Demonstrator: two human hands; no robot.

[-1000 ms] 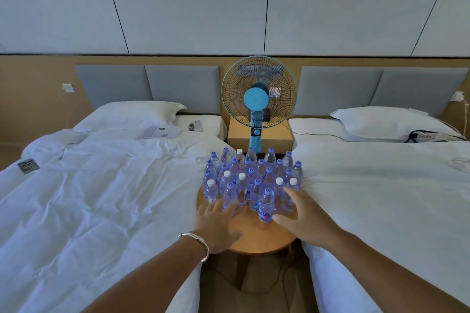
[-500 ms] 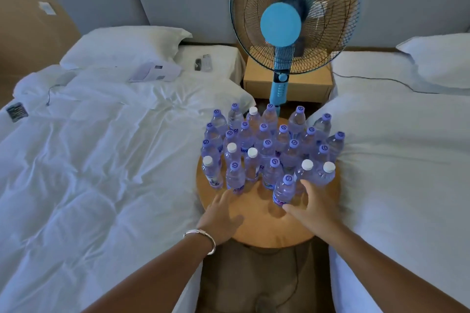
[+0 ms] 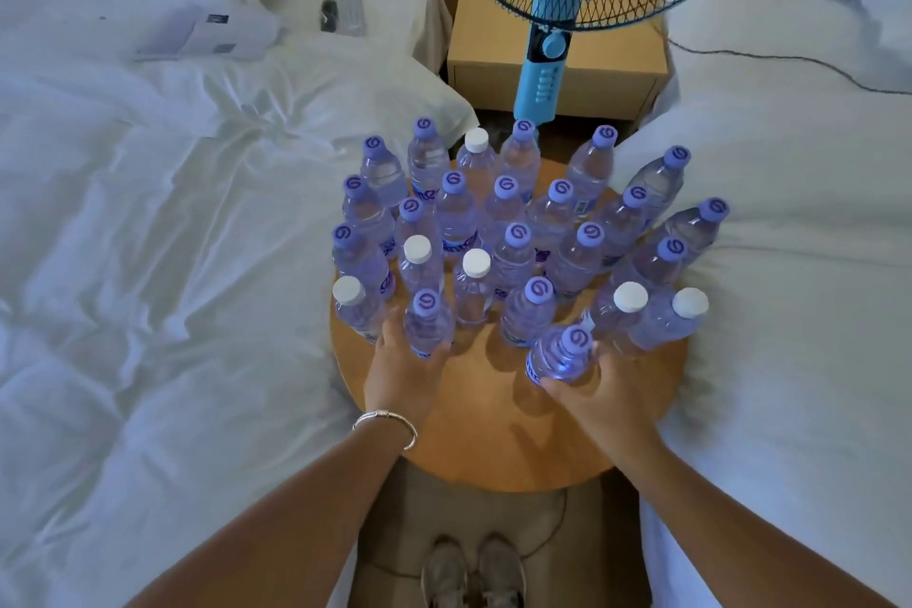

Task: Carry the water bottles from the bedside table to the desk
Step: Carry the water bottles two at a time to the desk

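Several clear water bottles with purple or white caps stand packed on a round wooden bedside table (image 3: 493,439) between two beds. My left hand (image 3: 402,373) grips the nearest front-left bottle (image 3: 428,323), fingers wrapped around its lower body. My right hand (image 3: 599,390) grips the front-right purple-capped bottle (image 3: 562,355), which stands a little apart from the group. Both bottles stand upright on the table. The desk is out of view.
White beds flank the table, the left bed (image 3: 148,262) and the right bed (image 3: 799,262). A blue standing fan (image 3: 548,40) rises behind the bottles before a wooden nightstand (image 3: 557,64). A cable (image 3: 789,64) crosses the right bed. My shoes (image 3: 474,573) stand on the floor below.
The camera has come closer and tipped down over the table. Both hands reached forward from the table's front edge and closed around the two nearest bottles.
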